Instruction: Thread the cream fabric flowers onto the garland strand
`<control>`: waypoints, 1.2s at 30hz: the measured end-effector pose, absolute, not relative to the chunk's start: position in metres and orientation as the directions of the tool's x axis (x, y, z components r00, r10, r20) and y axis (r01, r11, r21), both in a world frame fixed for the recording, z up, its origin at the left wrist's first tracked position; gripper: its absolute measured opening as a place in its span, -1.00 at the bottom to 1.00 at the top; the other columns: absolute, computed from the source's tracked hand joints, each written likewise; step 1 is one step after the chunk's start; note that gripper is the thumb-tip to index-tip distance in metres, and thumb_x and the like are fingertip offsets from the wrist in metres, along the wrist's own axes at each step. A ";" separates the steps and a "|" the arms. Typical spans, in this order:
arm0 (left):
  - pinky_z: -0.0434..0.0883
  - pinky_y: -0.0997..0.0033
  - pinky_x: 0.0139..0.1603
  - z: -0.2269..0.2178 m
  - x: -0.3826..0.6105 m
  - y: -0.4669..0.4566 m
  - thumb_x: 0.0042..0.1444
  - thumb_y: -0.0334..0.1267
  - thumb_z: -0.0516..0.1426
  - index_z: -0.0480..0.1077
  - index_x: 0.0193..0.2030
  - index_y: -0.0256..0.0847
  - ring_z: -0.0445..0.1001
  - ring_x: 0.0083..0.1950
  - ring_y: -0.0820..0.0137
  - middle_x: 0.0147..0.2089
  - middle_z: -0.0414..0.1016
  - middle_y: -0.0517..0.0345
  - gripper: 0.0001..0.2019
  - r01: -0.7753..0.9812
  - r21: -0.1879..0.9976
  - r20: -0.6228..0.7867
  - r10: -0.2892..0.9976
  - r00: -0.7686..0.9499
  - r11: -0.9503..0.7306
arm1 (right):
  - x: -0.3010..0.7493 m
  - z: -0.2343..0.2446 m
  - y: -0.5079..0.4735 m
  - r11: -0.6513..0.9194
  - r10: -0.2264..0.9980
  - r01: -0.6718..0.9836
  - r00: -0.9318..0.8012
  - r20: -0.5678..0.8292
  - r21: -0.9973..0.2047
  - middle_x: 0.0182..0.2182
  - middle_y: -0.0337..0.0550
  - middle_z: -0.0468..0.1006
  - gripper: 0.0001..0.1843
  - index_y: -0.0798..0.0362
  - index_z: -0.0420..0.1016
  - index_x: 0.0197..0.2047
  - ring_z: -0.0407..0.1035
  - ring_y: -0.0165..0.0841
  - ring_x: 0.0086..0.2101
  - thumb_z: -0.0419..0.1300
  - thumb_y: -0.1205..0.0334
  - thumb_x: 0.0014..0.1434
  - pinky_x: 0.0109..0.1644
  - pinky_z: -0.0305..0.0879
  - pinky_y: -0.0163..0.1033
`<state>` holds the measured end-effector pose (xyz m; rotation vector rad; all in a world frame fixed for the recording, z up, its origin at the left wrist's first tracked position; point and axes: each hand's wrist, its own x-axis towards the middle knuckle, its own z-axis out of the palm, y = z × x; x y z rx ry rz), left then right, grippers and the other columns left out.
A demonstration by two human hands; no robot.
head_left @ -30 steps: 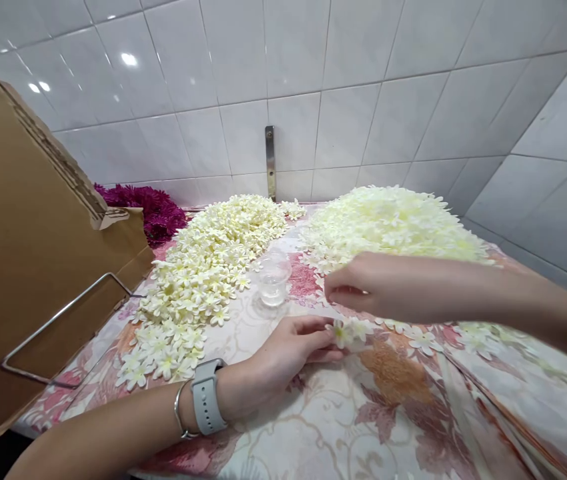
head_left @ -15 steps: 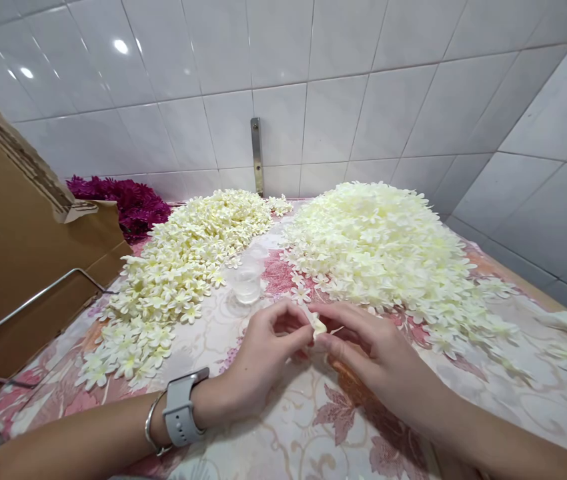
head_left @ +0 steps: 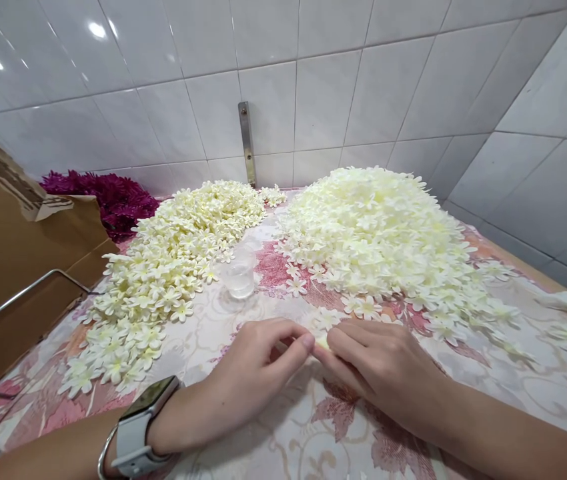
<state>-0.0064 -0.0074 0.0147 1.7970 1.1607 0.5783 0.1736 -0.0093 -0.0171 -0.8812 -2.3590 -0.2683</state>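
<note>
My left hand (head_left: 251, 370) and my right hand (head_left: 386, 363) meet at the fingertips over the flowered tablecloth (head_left: 273, 427). Both pinch one small cream artificial flower (head_left: 321, 341) between them, mostly hidden by the fingers. A grey watch and a thin bangle sit on my left wrist. A big heap of cream flowers (head_left: 383, 233) lies just beyond my right hand. A flatter spread of cream flowers (head_left: 173, 267) runs along the left. A small clear plastic cup (head_left: 240, 279) stands between the two piles.
A brown cardboard box (head_left: 18, 253) with a metal wire handle stands at the left edge. Dark magenta flowers (head_left: 108, 197) lie behind it by the wall. White tiled walls close the back and right. A metal bracket (head_left: 248, 143) is fixed to the back wall.
My right hand came back from the big heap and joined my left hand on a flower. Both hands then sank closer to the cloth. The view tilted down slightly.
</note>
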 end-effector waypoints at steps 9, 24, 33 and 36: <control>0.29 0.54 -0.37 0.002 -0.005 -0.003 0.13 -0.13 0.11 0.42 -0.35 -0.23 0.36 -0.39 0.48 -0.42 0.42 0.20 -0.79 0.132 0.969 -0.244 0.904 0.350 0.211 | 0.172 -0.032 -0.015 0.679 0.733 0.633 -0.561 0.385 -0.371 -0.33 -0.05 0.51 -0.71 0.06 0.31 -0.15 0.41 -0.29 -0.38 -0.16 0.49 0.22 -0.36 0.29 -0.23; 0.41 0.45 -0.15 0.003 0.000 -0.004 0.04 -0.15 0.22 0.53 -0.38 -0.31 0.49 -0.29 0.41 -0.38 0.54 0.06 -0.78 -0.014 0.901 -0.380 0.802 0.460 0.434 | 0.172 -0.018 -0.009 0.602 0.799 0.637 -0.472 0.373 -0.482 -0.60 -0.24 0.39 -0.73 0.01 0.22 -0.48 0.27 -0.42 -0.58 -0.08 0.34 0.25 -0.50 0.16 -0.33; 0.42 0.49 -0.12 0.002 -0.002 0.003 0.05 -0.22 0.23 0.49 -0.35 -0.29 0.53 -0.26 0.43 -0.33 0.57 0.08 -0.85 -0.038 0.901 -0.394 0.854 0.339 0.431 | 0.178 -0.021 0.015 0.482 0.875 0.711 -0.359 0.324 -0.512 -0.63 -0.28 0.30 -0.75 -0.02 0.11 -0.49 0.20 -0.40 -0.62 -0.10 0.30 0.25 -0.52 0.09 -0.30; 0.43 0.48 -0.15 0.003 -0.001 0.003 0.03 -0.24 0.23 0.47 -0.39 -0.29 0.53 -0.29 0.44 -0.34 0.57 0.08 -0.86 -0.036 0.908 -0.385 0.864 0.324 0.418 | 0.191 -0.014 0.033 0.395 0.903 0.767 -0.223 0.367 -0.505 -0.67 -0.31 0.21 -0.73 -0.03 0.05 -0.51 0.15 -0.38 -0.64 -0.09 0.26 0.24 -0.52 0.02 -0.28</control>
